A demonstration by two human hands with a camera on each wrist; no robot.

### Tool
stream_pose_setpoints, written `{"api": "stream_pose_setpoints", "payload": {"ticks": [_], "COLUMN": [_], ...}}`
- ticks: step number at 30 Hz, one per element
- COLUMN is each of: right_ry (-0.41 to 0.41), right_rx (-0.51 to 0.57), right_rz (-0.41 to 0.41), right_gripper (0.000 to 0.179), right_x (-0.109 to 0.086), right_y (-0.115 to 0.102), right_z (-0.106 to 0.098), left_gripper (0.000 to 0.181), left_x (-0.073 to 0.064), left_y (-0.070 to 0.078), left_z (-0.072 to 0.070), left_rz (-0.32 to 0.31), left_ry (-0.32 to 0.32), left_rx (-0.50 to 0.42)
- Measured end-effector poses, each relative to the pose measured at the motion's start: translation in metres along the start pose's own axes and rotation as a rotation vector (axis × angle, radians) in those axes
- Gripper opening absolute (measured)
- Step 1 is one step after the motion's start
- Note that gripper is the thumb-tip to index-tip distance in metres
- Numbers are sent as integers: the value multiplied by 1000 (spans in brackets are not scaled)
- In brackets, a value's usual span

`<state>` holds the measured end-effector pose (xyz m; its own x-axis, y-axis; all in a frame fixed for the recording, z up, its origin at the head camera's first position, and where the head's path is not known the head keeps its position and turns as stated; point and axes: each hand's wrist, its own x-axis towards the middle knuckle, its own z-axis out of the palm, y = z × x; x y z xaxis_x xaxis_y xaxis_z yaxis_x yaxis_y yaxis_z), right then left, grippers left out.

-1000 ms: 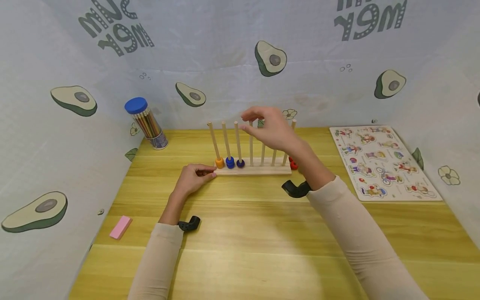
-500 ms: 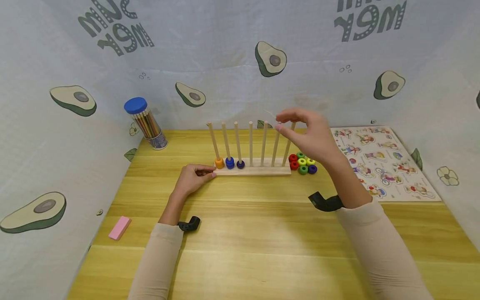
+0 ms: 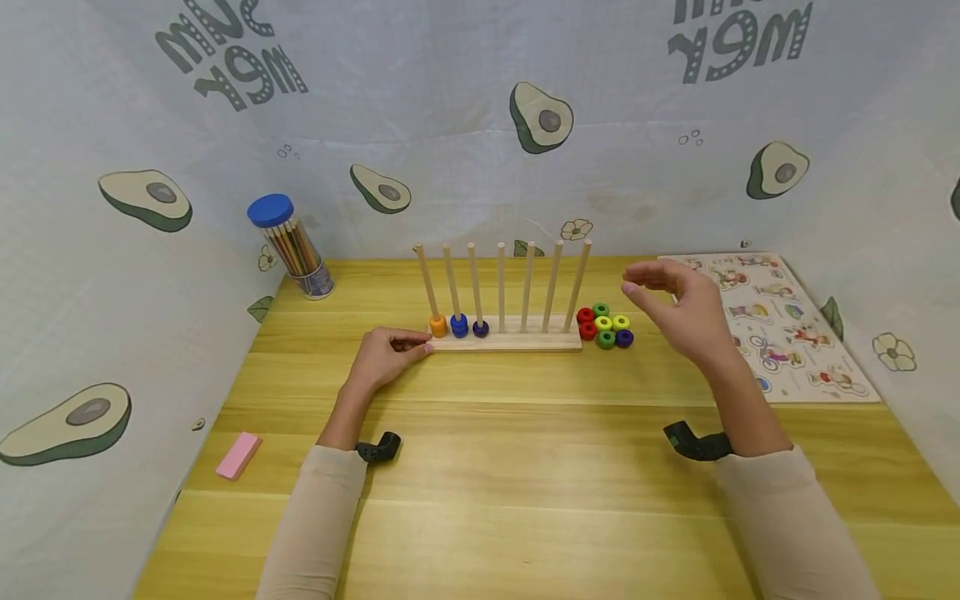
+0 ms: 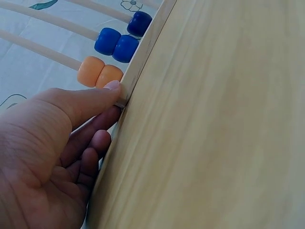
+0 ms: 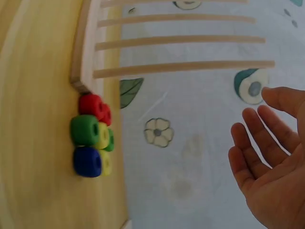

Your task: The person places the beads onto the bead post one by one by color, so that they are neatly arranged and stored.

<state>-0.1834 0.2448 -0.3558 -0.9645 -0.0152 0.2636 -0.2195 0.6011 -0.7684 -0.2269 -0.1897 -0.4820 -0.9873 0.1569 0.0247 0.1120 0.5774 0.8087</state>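
A wooden peg stand (image 3: 517,342) with several upright pegs rises from the table. Two orange beads (image 4: 97,71) sit on its leftmost peg, two blue beads (image 3: 459,326) on the second, and one dark blue bead (image 3: 481,329) on the third. My left hand (image 3: 380,358) pinches the left end of the base between thumb and fingers. To the right of the stand lies a cluster of red, green, yellow and blue beads (image 3: 604,323). My right hand (image 3: 682,312) hovers right of that cluster, fingers loosely bent and holding nothing.
A jar of colored pencils (image 3: 296,250) with a blue lid stands at the back left. A pink eraser (image 3: 239,455) lies at the left. The picture puzzle board (image 3: 817,333) is at the right, partly behind my right hand. A printed cloth (image 3: 450,125) hangs behind.
My right hand has moved right and somewhat lower, from over the middle pegs to beyond the loose beads, uncovering the pegs and bead cluster. My left hand has stayed on the base's end.
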Motion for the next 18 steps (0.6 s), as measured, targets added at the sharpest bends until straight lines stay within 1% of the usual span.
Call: {"api": "stream_pose_setpoints", "payload": {"ticks": [5, 8, 12, 15, 18], "right_ry": [-47, -87, -149, -186, -216], "right_rx": [-34, -59, -73, -65, -67], "right_rz": [73, 119, 162, 181, 222], "right_gripper": [46, 50, 51, 51, 51], "right_x": [-4, -7, -10, -11, -12], "right_y": [40, 57, 71, 79, 85], "right_z": [7, 11, 15, 18, 20], "left_gripper": [22, 24, 24, 23, 23], "left_x": [0, 0, 0, -1, -1], "left_y": [2, 2, 1, 2, 2], "left_z": [0, -1, 0, -1, -1], "left_rz": [-7, -8, -4, -2, -1], "left_ry": [-1, -4, -7, -7, -7], "left_rx": [-18, -21, -12, -10, -10]}}
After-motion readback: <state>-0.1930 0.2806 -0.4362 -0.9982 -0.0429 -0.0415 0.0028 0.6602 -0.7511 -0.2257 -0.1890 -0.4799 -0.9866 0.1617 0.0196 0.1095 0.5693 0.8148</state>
